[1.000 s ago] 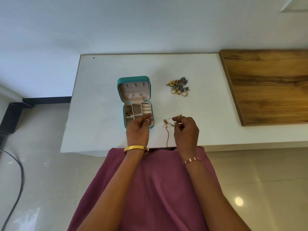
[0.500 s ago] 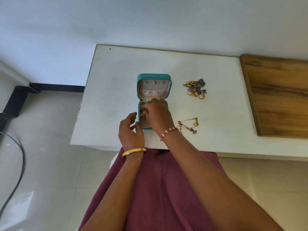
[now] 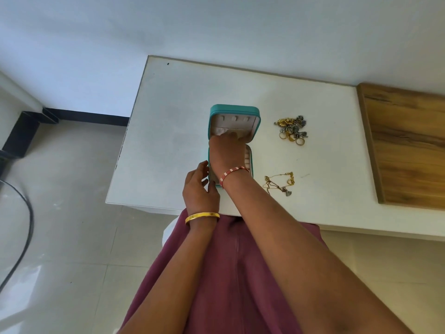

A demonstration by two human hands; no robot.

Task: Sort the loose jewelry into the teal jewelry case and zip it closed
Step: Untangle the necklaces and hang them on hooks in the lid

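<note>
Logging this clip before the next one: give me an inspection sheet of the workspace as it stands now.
Surface: white table, wood board on its right end.
Job's things: teal case open, lid upright; ring and earring pile and tangled chains lie loose to its right.
Clutter: nothing seen.
Hands: left hand touches the case's near left edge, fingers relaxed; right hand reaches into the lid's pocket, fingertips hidden.
Cables: black cable on the floor, left.
Surroundings: pale wall, tiled floor, maroon garment.
</note>
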